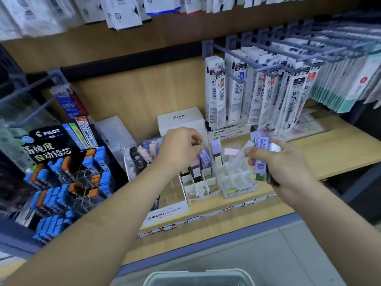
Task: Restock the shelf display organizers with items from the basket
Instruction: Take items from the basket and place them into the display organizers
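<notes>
Left hand (181, 148) pinches a purple case (204, 156), fingertips mostly hidden; the white organizer (199, 185) sits below it. Right hand (278, 164) grips a blurred bundle of cases (262, 150). Beneath both, the basket (198, 278) is cut off.

Left hand (179, 149) pinches one lilac case (204, 156); the white divided organizer (190, 179) stands directly beneath that grip. Right hand (277, 162) clutches a bundle of purple cases (262, 153); the clear organizer (237, 182) sits just below it, to its left.
</notes>
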